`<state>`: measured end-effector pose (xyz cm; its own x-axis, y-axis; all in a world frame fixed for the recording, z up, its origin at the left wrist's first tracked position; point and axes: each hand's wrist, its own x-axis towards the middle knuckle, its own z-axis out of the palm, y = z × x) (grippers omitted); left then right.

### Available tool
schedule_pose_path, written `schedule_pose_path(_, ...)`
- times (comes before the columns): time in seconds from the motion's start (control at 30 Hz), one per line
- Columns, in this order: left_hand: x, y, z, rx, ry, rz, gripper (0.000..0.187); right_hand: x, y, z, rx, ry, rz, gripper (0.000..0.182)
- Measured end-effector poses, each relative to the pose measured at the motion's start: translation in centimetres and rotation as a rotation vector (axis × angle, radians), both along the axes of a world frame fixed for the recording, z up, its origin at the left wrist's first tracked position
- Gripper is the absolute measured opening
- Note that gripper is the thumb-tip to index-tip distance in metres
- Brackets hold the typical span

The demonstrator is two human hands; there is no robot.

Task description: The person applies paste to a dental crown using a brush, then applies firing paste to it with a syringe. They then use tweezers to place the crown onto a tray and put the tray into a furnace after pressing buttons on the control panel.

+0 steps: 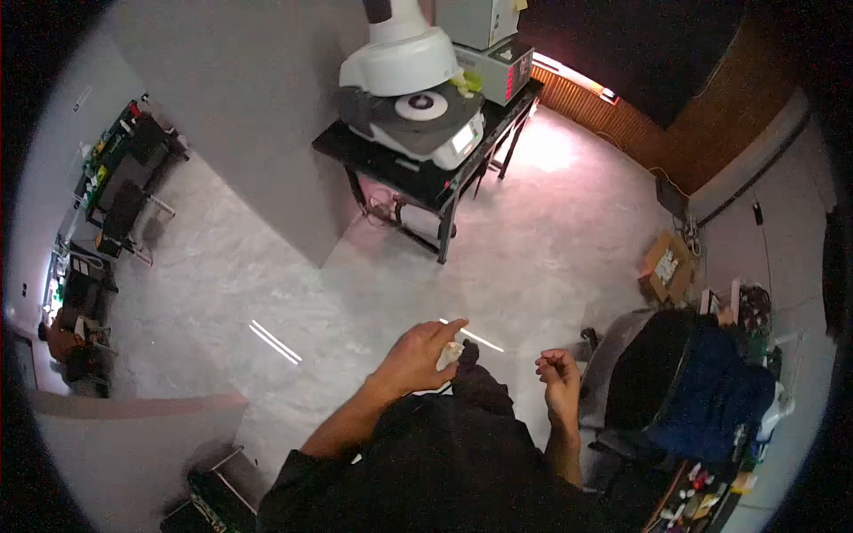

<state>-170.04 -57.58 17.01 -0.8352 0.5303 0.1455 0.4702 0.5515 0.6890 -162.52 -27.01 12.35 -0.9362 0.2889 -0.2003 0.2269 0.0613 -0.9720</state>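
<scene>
Whether left hand (pixel 414 359) grips, cannot tell | right hand (pixel 560 388) half-open | table (pixel 382 173) ahead | chair (pixel 613 364) right

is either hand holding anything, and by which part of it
Left hand: cannot tell; a pale thing shows in the gap of its grip, but contact is unclear. Right hand: nothing visible in its grip.

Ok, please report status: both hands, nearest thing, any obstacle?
Left hand spread, small pale object beside it, contact unclear. Right hand half-curled, no object visible. Ahead, white benchtop machine on black table; chair close on right side.
</scene>
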Motion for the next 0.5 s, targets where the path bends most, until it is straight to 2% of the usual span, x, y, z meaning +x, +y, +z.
schedule_pose_path(0.27, -18.1, 12.8, 1.0, 0.066, -0.075, 0.025, 0.078, -25.0, 11.3, 4.4, 0.114, 0.147, 0.195, 0.01)
schedule_pose_path(0.5, -35.7, 20.9, -0.8, 0.11, -0.017, -0.012, 0.078, -45.3, 15.1, 7.4, 0.104, 0.231, 0.218, 0.012)
